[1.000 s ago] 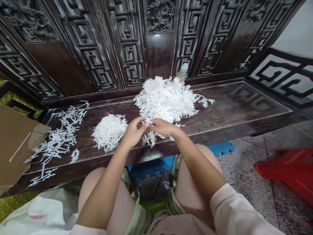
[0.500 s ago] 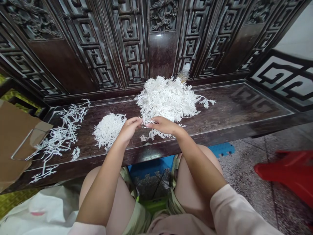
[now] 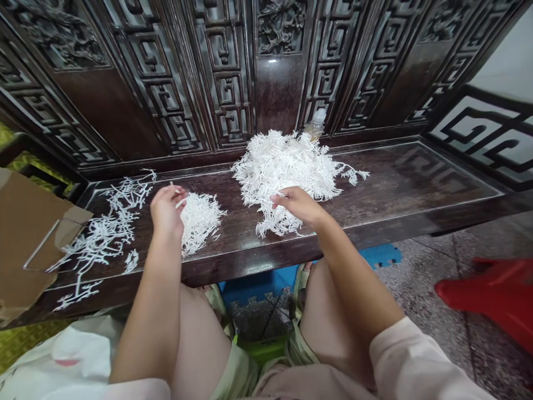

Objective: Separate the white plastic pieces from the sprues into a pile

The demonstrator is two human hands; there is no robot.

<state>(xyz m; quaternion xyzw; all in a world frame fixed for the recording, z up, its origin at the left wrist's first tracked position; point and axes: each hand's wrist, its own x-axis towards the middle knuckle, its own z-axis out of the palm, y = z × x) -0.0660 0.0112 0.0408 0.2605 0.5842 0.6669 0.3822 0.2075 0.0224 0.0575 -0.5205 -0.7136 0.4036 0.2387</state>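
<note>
My left hand (image 3: 167, 210) is over the left edge of a small pile of short white pieces (image 3: 202, 222), its fingers curled with a few small white bits showing between them. My right hand (image 3: 298, 204) is pinched at the near side of a large heap of white branched plastic pieces (image 3: 287, 161). A bit of white shows at its fingertips, partly hidden by the fingers. Thin bare white branches (image 3: 102, 236) lie scattered to the left of the small pile.
All the piles lie on a dark wooden bench (image 3: 400, 178) with a carved back. A clear bottle (image 3: 315, 125) stands behind the large heap. At the left is a cardboard piece (image 3: 33, 239); a red plastic object (image 3: 491, 294) is on the floor at right.
My hands, together in front of the large heap before, are now apart. The left has moved left to the small pile; the right has shifted slightly right and up.
</note>
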